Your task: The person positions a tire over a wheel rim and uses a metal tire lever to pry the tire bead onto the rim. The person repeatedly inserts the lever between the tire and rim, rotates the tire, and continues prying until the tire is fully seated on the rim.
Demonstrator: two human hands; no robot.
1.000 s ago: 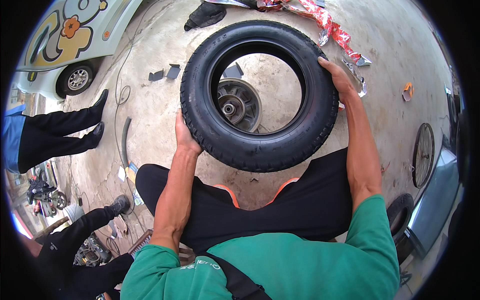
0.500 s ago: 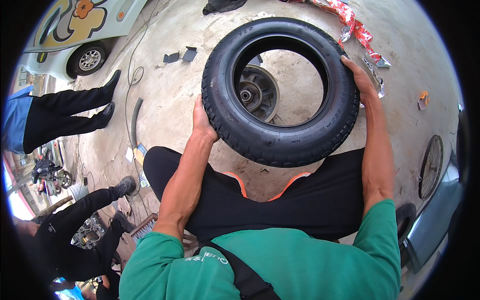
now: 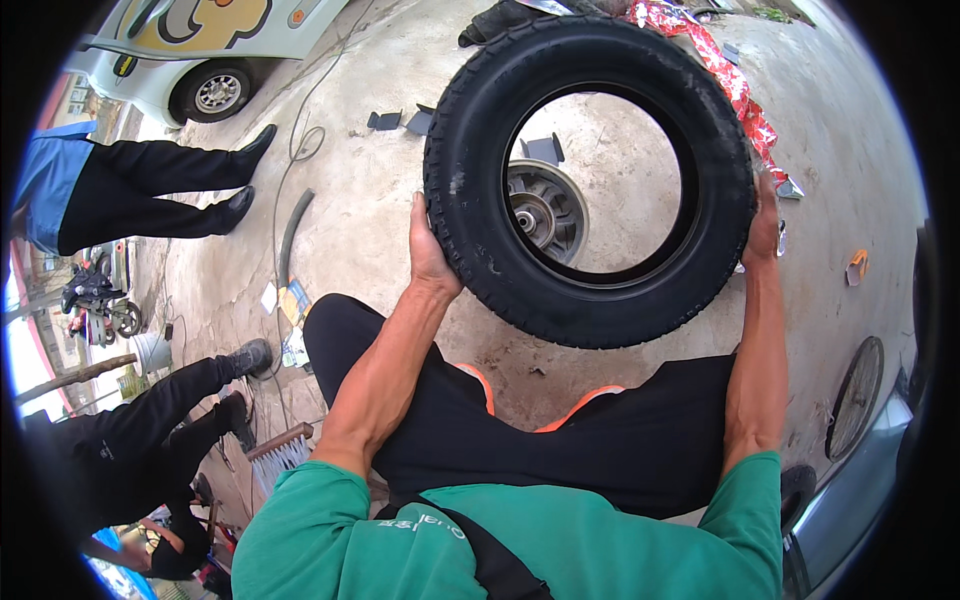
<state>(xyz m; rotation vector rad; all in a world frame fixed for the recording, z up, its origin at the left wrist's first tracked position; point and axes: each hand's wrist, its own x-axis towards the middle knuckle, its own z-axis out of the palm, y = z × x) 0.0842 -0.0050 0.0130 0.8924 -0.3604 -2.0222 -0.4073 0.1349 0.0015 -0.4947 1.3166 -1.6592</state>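
Observation:
A black rubber tyre (image 3: 475, 215) is held up in front of me between both palms. My left hand (image 3: 431, 250) presses against its left side, fingers partly hidden behind the tread. On the opposite side my right hand (image 3: 763, 225) grips the tread, its fingertips also out of sight. Through the tyre's open centre I see a grey metal wheel rim (image 3: 560, 205) with a hub in the middle, lying on the concrete floor. My knees are spread on either side below the tyre.
Red and silver foil wrapping (image 3: 745, 105) lies beyond the tyre. Dark plate pieces (image 3: 400, 121) and a length of hose (image 3: 295, 235) are on the floor. A bicycle wheel (image 3: 856, 398) is at the right. Two people stand at the left near a parked vehicle (image 3: 215, 90).
The tyre has shifted right in view and turned, so its face looks more upright and rounder. Both hands stay on it. The whole view has swung slightly.

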